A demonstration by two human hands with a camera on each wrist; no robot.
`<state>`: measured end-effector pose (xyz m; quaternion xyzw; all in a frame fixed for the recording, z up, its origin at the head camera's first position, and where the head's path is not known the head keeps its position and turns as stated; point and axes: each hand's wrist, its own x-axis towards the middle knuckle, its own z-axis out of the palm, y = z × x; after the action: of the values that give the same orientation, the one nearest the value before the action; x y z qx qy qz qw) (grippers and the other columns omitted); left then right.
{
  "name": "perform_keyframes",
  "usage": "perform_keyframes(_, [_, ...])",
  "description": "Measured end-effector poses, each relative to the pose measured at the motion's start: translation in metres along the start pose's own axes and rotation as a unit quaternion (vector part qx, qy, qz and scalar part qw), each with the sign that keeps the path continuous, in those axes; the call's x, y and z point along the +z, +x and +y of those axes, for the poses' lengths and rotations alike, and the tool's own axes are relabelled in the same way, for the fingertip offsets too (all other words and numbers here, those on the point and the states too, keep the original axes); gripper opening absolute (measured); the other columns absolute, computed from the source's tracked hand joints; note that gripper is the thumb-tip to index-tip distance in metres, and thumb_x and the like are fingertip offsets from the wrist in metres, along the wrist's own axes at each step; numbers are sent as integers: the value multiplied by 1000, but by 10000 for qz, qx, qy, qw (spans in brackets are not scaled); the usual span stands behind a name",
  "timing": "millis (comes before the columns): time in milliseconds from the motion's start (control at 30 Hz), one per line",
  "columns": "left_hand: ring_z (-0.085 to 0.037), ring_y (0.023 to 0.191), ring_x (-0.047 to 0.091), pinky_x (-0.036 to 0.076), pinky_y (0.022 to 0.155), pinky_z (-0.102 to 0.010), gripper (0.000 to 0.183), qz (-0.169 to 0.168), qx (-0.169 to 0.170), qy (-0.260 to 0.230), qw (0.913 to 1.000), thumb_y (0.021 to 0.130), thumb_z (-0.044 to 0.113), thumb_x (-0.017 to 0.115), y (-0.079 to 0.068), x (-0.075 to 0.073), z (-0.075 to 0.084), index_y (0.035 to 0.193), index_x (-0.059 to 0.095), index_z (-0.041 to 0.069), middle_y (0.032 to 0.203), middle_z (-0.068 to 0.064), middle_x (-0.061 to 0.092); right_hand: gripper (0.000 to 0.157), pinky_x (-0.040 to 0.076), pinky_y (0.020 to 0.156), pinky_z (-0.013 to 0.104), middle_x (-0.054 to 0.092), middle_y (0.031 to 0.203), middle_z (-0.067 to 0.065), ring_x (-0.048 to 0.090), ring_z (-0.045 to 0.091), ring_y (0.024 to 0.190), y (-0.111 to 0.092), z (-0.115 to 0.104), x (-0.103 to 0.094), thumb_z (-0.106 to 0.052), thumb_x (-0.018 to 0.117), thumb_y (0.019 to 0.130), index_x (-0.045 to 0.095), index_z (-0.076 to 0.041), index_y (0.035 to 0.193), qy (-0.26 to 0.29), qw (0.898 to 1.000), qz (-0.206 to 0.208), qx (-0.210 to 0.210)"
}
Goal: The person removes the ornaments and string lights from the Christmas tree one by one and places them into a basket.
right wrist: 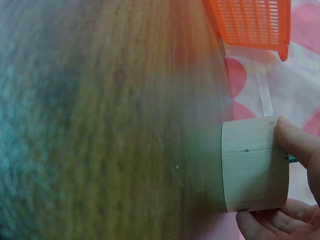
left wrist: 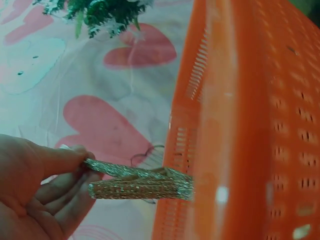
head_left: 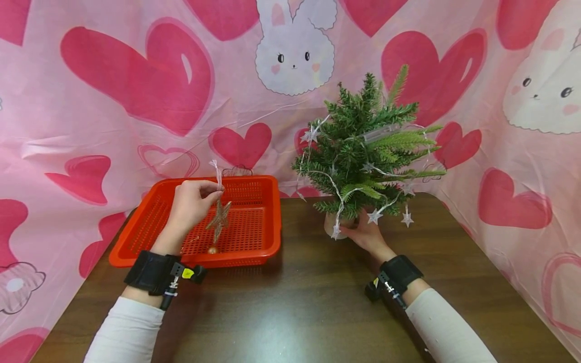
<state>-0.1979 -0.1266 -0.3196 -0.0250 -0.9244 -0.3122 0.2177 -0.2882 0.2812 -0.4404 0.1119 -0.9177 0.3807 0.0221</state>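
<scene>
My left hand (head_left: 192, 204) pinches a gold glitter star ornament (head_left: 220, 220) near its white ribbon loop (head_left: 219, 174), above the orange basket (head_left: 272, 242). The left wrist view shows the star (left wrist: 140, 186) edge-on, hanging from the fingertips and partly hidden by the basket's rim. On the right, my right hand (head_left: 366, 233) grips the pale wooden base (right wrist: 255, 165) of a small artificial Christmas tree (head_left: 358, 151), thumb on one side and fingers on the other. The tree stands upright on the table, wound with clear star string lights (head_left: 374, 217).
A small gold ball (head_left: 212, 249) lies in the basket near its front wall. The brown wooden table (head_left: 281, 312) runs up to a pink cloth backdrop (head_left: 113, 101) with hearts and rabbits, behind and at the right side.
</scene>
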Motion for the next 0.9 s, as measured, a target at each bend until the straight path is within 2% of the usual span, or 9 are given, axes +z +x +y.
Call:
perform_keyframes(167, [-27, 77, 63, 49, 64, -29, 17, -159, -149, 327, 9992, 94, 10, 66, -4, -1, -3, 105, 75, 1, 95, -19, 75, 86, 38, 109, 58, 39, 146, 36, 39, 49, 137, 0, 0, 0, -31, 72, 88, 25, 13, 146, -37, 9999, -41, 91])
perform_keyframes(400, [-32, 87, 66, 57, 78, -46, 18, -465, -437, 589, 9962, 93, 9, 66, -6, -2, -6, 107, 74, 0, 101, -21, 74, 87, 38, 109, 58, 39, 146, 36, 40, 49, 137, 0, 0, 0, -31, 72, 88, 25, 13, 146, -81, 9999, -41, 123])
perform_keyframes(467, [-32, 88, 66, 57, 81, -48, 20, -576, -513, 624, 9951, 93, 9, 66, -6, -2, -7, 109, 73, 0, 102, -21, 74, 87, 39, 109, 58, 40, 146, 36, 40, 49, 136, 1, 1, 1, -31, 72, 88, 25, 13, 146, -81, 9999, -43, 120])
perform_keyframes(667, [-32, 88, 62, 57, 81, -46, 20, -767, -778, 737, 9913, 93, 9, 67, -6, 0, -10, 109, 73, 0, 102, -22, 73, 88, 38, 110, 57, 39, 148, 34, 40, 48, 137, 2, 1, 1, -32, 72, 88, 24, 12, 147, -33, 9999, -81, 131])
perform_keyframes(900, [-30, 84, 61, 58, 78, -45, 20, -778, -890, 920, 9887, 93, 8, 67, -9, -1, -9, 109, 73, 0, 101, -21, 72, 86, 37, 111, 57, 39, 148, 33, 39, 47, 138, 3, 2, 0, -30, 73, 88, 25, 11, 147, 15, 10000, -66, 14])
